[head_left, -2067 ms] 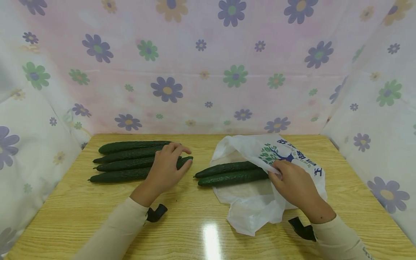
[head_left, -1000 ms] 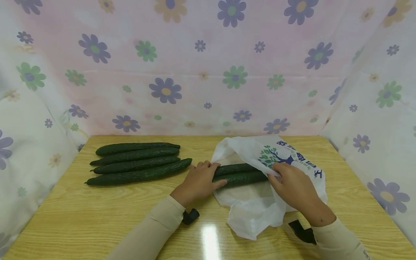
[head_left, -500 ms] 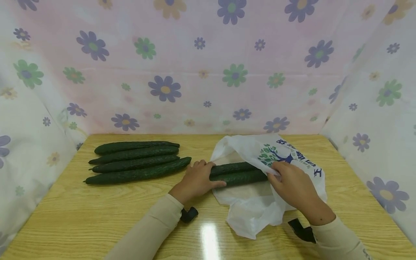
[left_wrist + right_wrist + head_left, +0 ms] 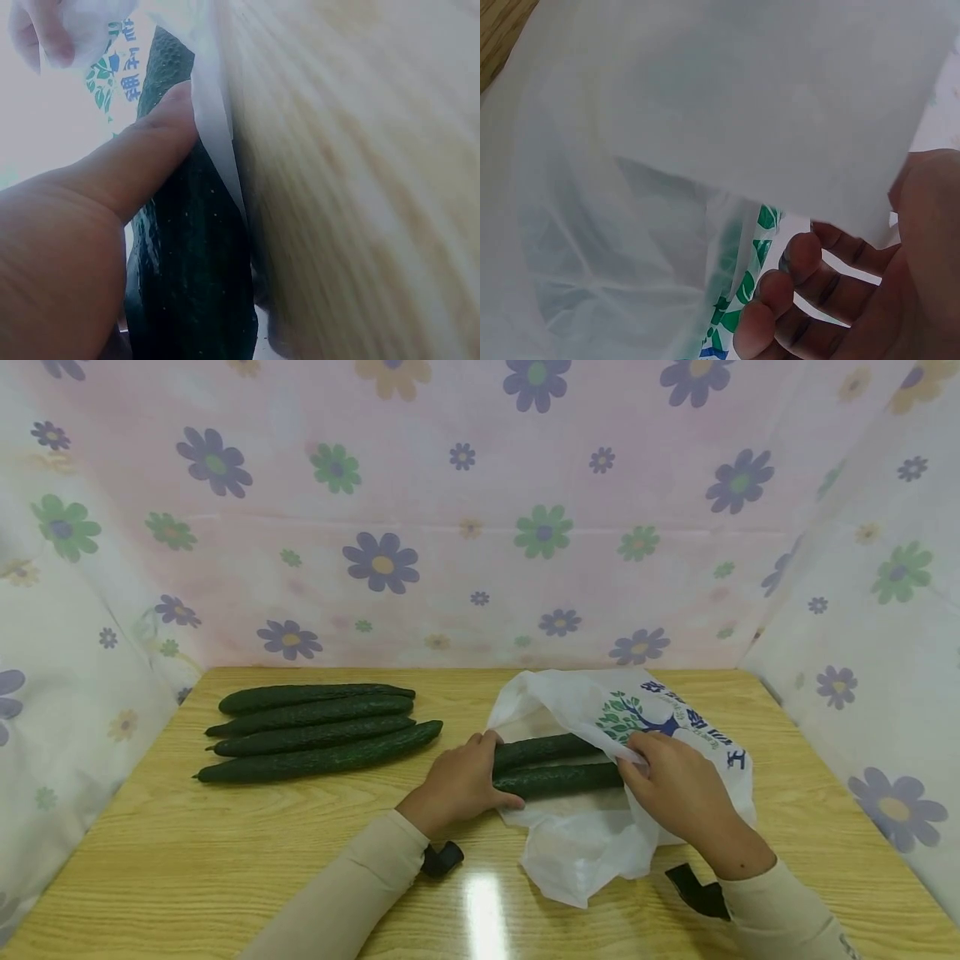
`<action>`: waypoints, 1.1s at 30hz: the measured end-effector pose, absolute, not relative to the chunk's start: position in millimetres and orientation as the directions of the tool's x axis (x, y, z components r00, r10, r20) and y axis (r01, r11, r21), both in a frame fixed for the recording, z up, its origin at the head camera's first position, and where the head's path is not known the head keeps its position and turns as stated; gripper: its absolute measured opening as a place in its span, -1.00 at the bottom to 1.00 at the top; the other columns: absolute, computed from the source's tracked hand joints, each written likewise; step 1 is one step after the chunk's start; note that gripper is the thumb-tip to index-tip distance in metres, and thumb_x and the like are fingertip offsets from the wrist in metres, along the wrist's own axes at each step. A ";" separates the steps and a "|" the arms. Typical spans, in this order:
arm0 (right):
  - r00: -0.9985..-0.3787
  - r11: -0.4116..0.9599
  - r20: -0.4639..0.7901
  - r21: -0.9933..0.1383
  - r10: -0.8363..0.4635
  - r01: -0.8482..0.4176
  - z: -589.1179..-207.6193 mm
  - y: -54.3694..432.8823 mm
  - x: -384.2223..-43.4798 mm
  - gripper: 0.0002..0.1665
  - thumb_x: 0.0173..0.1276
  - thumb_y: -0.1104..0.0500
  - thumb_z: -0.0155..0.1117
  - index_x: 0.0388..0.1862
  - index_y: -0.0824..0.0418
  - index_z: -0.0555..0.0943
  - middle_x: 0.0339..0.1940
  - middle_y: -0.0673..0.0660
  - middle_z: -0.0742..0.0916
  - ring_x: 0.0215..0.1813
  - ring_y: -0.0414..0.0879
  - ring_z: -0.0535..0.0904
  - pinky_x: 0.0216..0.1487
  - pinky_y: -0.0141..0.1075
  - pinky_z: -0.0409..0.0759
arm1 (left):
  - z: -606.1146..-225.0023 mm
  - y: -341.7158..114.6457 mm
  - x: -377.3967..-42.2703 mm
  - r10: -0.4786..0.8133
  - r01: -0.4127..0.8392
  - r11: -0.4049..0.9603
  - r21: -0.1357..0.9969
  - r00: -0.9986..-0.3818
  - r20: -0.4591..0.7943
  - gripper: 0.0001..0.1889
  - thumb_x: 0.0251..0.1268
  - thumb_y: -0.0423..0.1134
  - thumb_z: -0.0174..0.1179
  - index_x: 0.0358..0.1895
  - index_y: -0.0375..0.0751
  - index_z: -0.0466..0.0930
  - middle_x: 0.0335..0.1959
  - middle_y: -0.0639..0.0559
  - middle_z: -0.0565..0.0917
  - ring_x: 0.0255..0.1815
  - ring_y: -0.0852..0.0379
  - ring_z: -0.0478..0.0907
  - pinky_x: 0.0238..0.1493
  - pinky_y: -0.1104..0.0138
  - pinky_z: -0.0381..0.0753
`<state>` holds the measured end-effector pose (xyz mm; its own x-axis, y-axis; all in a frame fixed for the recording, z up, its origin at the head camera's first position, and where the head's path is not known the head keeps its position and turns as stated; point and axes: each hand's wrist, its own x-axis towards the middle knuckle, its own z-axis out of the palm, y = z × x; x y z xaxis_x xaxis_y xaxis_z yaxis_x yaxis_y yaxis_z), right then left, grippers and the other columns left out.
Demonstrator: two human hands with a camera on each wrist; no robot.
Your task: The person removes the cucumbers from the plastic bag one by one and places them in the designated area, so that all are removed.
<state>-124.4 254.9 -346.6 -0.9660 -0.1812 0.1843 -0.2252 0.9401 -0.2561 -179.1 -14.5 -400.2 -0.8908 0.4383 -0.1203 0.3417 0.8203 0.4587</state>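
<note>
Two dark green cucumbers lie side by side, partly inside a white plastic bag (image 4: 577,856) printed with a tree: a farther one (image 4: 547,751) and a nearer one (image 4: 570,780). My left hand (image 4: 459,783) grips their left ends, hiding those ends in the head view. In the left wrist view the thumb (image 4: 142,161) presses along the side of a cucumber (image 4: 191,277). My right hand (image 4: 678,789) pinches the upper edge of the bag's mouth and holds it raised. The cucumbers' right ends are hidden under the bag.
Several more cucumbers (image 4: 315,764) lie in a row at the left of the wooden table (image 4: 225,868). A flowered cloth (image 4: 465,560) hangs behind and at both sides. Black straps (image 4: 697,893) show at the wrists.
My left hand moved from beside the row of cucumbers to the two at the bag and took hold of them. They slid slightly rightward, and a gap opened between them. The right hand stayed put.
</note>
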 end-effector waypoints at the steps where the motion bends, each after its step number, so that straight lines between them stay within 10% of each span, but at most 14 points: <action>1: -0.966 0.939 0.184 -0.257 -0.182 -0.226 -346.8 254.9 -124.3 -0.84 0.44 0.16 0.21 -0.37 0.15 0.53 -0.52 0.01 0.54 -0.52 -0.15 0.33 -0.51 -0.29 0.28 | -400.6 -14.3 -178.9 0.439 0.349 0.821 0.451 -0.891 -0.111 -0.04 -0.06 0.36 0.45 0.37 -0.08 0.34 0.09 -0.05 0.60 -0.25 0.02 0.61 -0.21 0.14 0.60; 14: -0.965 0.940 0.191 -0.257 -0.181 -0.227 -345.2 254.8 -124.1 -0.86 0.44 0.16 0.22 -0.35 0.16 0.55 -0.50 0.02 0.56 -0.52 -0.15 0.35 -0.51 -0.29 0.30 | -399.1 -12.7 -176.7 0.451 0.394 0.827 0.401 -0.891 -0.055 -0.03 -0.10 0.35 0.48 0.37 -0.05 0.35 -0.06 0.01 0.67 -0.17 0.05 0.62 -0.15 0.16 0.58; 23: -0.960 0.940 0.203 -0.245 -0.192 -0.239 -345.9 255.5 -124.7 -0.84 0.44 0.16 0.23 -0.36 0.16 0.54 -0.52 0.01 0.54 -0.53 -0.16 0.33 -0.52 -0.30 0.27 | -398.6 -11.3 -173.7 0.469 0.420 0.812 0.404 -0.883 -0.025 -0.38 0.47 0.26 0.01 0.36 -0.09 0.43 0.06 -0.08 0.63 -0.08 0.00 0.64 -0.13 0.16 0.64; 33: -0.955 0.940 0.230 -0.237 -0.189 -0.244 -347.6 257.3 -125.8 -0.83 0.43 0.16 0.24 -0.38 0.16 0.54 -0.49 0.02 0.58 -0.52 -0.16 0.36 -0.51 -0.30 0.29 | -395.7 -12.3 -175.3 0.482 0.475 0.790 0.386 -0.872 0.086 -0.52 0.52 0.13 0.04 0.32 -0.04 0.46 -0.06 0.04 0.61 -0.21 0.09 0.60 -0.26 0.27 0.53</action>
